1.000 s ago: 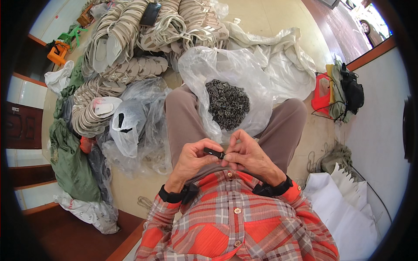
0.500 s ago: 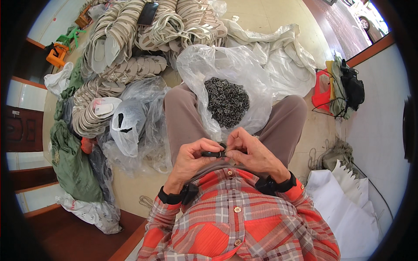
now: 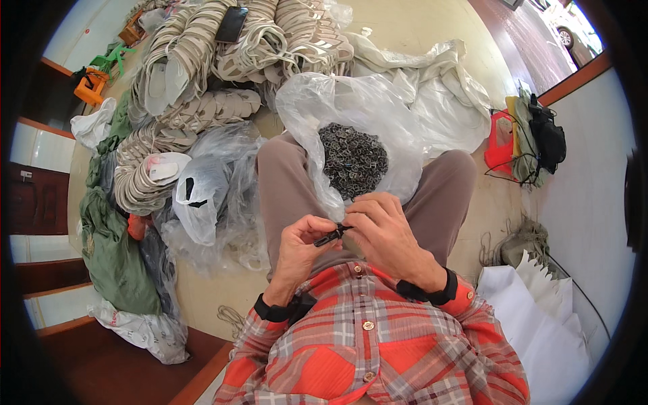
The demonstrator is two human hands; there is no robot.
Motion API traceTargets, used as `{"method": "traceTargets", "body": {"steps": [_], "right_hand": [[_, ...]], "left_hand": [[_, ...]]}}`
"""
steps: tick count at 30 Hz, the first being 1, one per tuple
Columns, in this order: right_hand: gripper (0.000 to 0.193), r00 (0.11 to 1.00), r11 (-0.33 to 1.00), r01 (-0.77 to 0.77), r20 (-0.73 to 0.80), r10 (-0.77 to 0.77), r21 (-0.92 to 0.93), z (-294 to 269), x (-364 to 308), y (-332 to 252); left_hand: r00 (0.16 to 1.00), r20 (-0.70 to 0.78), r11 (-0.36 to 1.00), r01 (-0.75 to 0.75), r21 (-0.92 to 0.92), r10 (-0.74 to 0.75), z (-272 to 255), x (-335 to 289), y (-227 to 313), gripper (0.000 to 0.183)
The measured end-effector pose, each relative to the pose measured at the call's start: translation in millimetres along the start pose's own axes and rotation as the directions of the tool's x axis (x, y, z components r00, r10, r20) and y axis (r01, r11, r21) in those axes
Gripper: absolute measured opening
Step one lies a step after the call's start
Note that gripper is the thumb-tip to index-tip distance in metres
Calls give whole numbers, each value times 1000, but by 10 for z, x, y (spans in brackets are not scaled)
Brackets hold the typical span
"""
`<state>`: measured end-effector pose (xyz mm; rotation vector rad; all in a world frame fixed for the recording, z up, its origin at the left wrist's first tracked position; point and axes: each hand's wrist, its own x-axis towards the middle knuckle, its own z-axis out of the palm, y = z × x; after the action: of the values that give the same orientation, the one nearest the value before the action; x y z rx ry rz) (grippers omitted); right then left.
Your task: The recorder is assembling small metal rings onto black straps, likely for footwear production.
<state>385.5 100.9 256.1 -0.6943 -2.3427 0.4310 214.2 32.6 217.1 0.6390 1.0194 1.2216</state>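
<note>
1. Black strip (image 3: 327, 239): small and narrow, held above the lap between the knees, tilted with its right end higher. Surface detail is too small to read.
2. Left hand (image 3: 300, 243): thumb and fingers closed on the strip in a pinch, the lower end showing below the fingertips.
3. Right hand (image 3: 388, 233): fingers bent and close together, tips at the strip's upper end (thumb hidden beneath, so cannot tell whether it grips or only touches).
4. Clear plastic bag (image 3: 297, 94): wide open just beyond the hands, between the knees. Contents: a heap of small dark metal buckles (image 3: 354, 162), loose and tangled.
5. Thin white bag (image 3: 202, 219): at left, beside the left knee; carries a dark angular patch, print or opening, cannot tell. Contents not made out.
6. Stacked pale shoe parts (image 3: 185, 61): nested in long rows at upper left. A black phone (image 3: 231, 25) lies on top, screen dark.
7. White sack (image 3: 138, 331): lower left, crumpled, with printed lettering in dark and red, partly folded away. Green cloth bundle (image 3: 121, 263) just above it.
8. Red plastic object (image 3: 498, 138): at right, beside a black bag (image 3: 548, 138).
</note>
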Motion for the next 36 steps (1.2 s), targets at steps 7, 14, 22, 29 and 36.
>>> {"method": "traceTargets", "body": {"steps": [7, 14, 22, 29, 36], "right_hand": [[32, 987, 976, -107, 135, 82, 187, 181, -3, -97], [18, 975, 962, -170, 176, 133, 215, 220, -36, -21], [11, 647, 347, -701, 350, 678, 623, 234, -2, -71], [10, 809, 637, -519, 89, 580, 569, 245, 1, -27], [9, 817, 666, -513, 72, 572, 541, 226, -23, -36]], "left_hand": [[994, -36, 990, -104, 92, 107, 19, 43, -16, 14], [991, -45, 903, -100, 417, 130, -33, 24, -82, 17], [941, -35, 766, -251, 592, 335, 108, -22, 15, 18], [795, 44, 350, -316, 882, 605, 305, -84, 132, 22], [976, -99, 910, -141, 390, 194, 212, -56, 85, 17]]}}
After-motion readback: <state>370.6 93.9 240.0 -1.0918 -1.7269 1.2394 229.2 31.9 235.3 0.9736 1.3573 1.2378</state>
